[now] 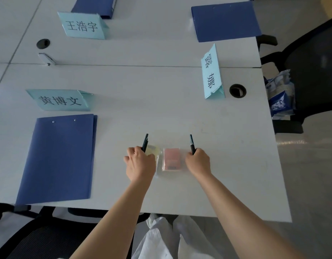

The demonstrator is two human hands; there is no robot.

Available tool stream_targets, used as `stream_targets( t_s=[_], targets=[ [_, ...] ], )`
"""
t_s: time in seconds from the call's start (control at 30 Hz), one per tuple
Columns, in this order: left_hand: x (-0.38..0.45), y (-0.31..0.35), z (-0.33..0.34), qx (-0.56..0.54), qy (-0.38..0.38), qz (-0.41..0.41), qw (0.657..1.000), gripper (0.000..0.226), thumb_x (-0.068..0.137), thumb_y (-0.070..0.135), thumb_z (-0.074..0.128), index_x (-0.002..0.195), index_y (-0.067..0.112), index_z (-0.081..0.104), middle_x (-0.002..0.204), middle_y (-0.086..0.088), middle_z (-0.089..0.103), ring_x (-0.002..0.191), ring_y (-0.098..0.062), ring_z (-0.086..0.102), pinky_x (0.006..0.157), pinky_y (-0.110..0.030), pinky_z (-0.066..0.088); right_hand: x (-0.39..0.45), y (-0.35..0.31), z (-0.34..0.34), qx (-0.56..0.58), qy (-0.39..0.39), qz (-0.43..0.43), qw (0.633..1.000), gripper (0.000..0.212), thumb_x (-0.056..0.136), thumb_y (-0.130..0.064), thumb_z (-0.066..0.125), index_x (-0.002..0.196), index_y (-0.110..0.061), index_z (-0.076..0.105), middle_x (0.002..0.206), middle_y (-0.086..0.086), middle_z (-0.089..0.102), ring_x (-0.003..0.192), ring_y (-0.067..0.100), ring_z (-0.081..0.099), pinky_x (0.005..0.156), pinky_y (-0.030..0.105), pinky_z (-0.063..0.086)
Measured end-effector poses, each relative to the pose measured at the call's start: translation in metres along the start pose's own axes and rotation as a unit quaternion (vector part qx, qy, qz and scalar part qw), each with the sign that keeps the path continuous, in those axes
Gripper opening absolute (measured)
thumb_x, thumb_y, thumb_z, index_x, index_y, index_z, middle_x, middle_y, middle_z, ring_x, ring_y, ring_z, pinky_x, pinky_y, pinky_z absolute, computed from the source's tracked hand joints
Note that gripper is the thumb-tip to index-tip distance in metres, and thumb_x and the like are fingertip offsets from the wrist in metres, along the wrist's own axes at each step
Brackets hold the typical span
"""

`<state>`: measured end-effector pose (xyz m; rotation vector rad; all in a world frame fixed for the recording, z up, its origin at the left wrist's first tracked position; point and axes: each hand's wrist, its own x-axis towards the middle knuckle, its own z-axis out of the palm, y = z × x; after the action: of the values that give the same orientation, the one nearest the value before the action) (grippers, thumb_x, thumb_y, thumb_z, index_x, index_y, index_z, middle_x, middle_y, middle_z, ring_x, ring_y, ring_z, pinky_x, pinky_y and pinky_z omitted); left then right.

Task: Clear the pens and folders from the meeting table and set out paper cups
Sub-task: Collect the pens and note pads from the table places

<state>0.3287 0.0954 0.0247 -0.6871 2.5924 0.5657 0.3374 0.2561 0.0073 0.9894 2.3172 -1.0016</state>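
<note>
Left hand (pixel 140 161): grips dark pens (pixel 145 142).
Right hand (pixel 198 162): grips one pen (pixel 192 143).
Nearest folder (pixel 58 158): left of left hand (long axis pointing away).

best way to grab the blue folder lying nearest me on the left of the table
Take the blue folder by its near short edge, coming in from the table's front edge. It lies flat, so there is little to pinch mid-cover, but that edge sits almost at the rim where fingers could probably slip under. Both hands hold pens now, so free one first.
</note>
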Motion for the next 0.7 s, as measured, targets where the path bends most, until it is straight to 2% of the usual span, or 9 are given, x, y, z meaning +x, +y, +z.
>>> stream_targets(
  t_s=[0.13, 0.27, 0.33, 0.43, 0.53, 0.6, 0.67, 0.7],
  targets=[
    [-0.006, 0.000, 0.003, -0.011, -0.023, -0.022, 0.999, 0.032, 0.091, 0.020, 0.047, 0.121, 0.008, 0.051, 0.127, -0.008, 0.045, 0.113, -0.030, 0.047, 0.074, -0.038, 0.040, 0.007, 0.012, -0.013, 0.026, -0.010, 0.019, 0.999, 0.030, 0.094, -0.014, 0.042, 0.112, 0.002, 0.059, 0.110, 0.021, 0.065, 0.101, 0.036, 0.060, 0.068, 0.029, 0.037],
    [-0.014, 0.011, 0.000, -0.090, 0.001, -0.003, 0.996, 0.027, 0.093, 0.021, 0.049, 0.115, 0.007, 0.054, 0.118, -0.009, 0.051, 0.090, -0.028, 0.051, 0.070, -0.034, 0.039, 0.011, 0.017, -0.021, 0.049, -0.039, 0.026, 0.998, 0.028, 0.093, -0.014, 0.042, 0.111, 0.001, 0.057, 0.103, 0.018, 0.064, 0.082, 0.029, 0.052, 0.065, 0.028, 0.035],
    [-0.016, 0.025, 0.004, -0.154, -0.039, 0.010, 0.987, 0.024, 0.092, 0.016, 0.049, 0.113, 0.008, 0.056, 0.109, -0.011, 0.060, 0.085, -0.029, 0.054, 0.069, -0.033, 0.043, 0.013, 0.017, -0.023, 0.083, -0.058, 0.029, 0.994, 0.027, 0.089, -0.015, 0.043, 0.106, 0.000, 0.057, 0.099, 0.017, 0.066, 0.078, 0.029, 0.054, 0.064, 0.032, 0.042],
    [-0.023, 0.051, 0.017, -0.195, -0.111, 0.019, 0.974, 0.025, 0.091, 0.015, 0.051, 0.115, 0.010, 0.058, 0.095, -0.009, 0.062, 0.083, -0.030, 0.059, 0.065, -0.034, 0.050, 0.013, 0.019, -0.028, 0.132, -0.075, 0.046, 0.987, 0.026, 0.082, -0.015, 0.044, 0.101, -0.003, 0.058, 0.093, 0.017, 0.069, 0.078, 0.032, 0.063, 0.070, 0.039, 0.053],
    [-0.033, 0.076, 0.032, -0.201, -0.172, 0.014, 0.964, 0.028, 0.088, 0.013, 0.052, 0.116, 0.011, 0.056, 0.098, -0.016, 0.067, 0.084, -0.033, 0.068, 0.072, -0.042, 0.059, 0.014, 0.024, -0.038, 0.191, -0.108, 0.068, 0.973, 0.020, 0.082, -0.013, 0.043, 0.091, -0.003, 0.058, 0.074, 0.012, 0.064, 0.064, 0.027, 0.061, 0.065, 0.037, 0.053],
    [-0.035, 0.085, 0.040, -0.192, -0.191, 0.012, 0.963, 0.029, 0.087, 0.010, 0.050, 0.116, 0.010, 0.054, 0.098, -0.015, 0.068, 0.085, -0.032, 0.071, 0.072, -0.042, 0.061, 0.019, 0.027, -0.041, 0.220, -0.125, 0.078, 0.964, 0.016, 0.078, -0.017, 0.043, 0.077, -0.008, 0.056, 0.070, 0.011, 0.061, 0.064, 0.027, 0.058, 0.070, 0.041, 0.056],
    [-0.037, 0.088, 0.045, -0.171, -0.191, 0.016, 0.967, 0.026, 0.089, 0.009, 0.049, 0.114, 0.011, 0.052, 0.102, -0.012, 0.067, 0.083, -0.029, 0.069, 0.064, -0.036, 0.059, 0.025, 0.030, -0.043, 0.227, -0.128, 0.076, 0.962, 0.019, 0.072, -0.027, 0.044, 0.073, -0.011, 0.053, 0.072, 0.011, 0.060, 0.068, 0.027, 0.057, 0.076, 0.048, 0.057],
    [-0.039, 0.088, 0.046, -0.157, -0.186, 0.021, 0.970, 0.023, 0.090, 0.009, 0.049, 0.113, 0.010, 0.050, 0.105, -0.011, 0.065, 0.081, -0.025, 0.066, 0.060, -0.030, 0.054, 0.025, 0.030, -0.044, 0.228, -0.130, 0.077, 0.962, 0.020, 0.073, -0.030, 0.044, 0.076, -0.012, 0.053, 0.075, 0.011, 0.060, 0.070, 0.028, 0.058, 0.072, 0.046, 0.057]
  ],
)
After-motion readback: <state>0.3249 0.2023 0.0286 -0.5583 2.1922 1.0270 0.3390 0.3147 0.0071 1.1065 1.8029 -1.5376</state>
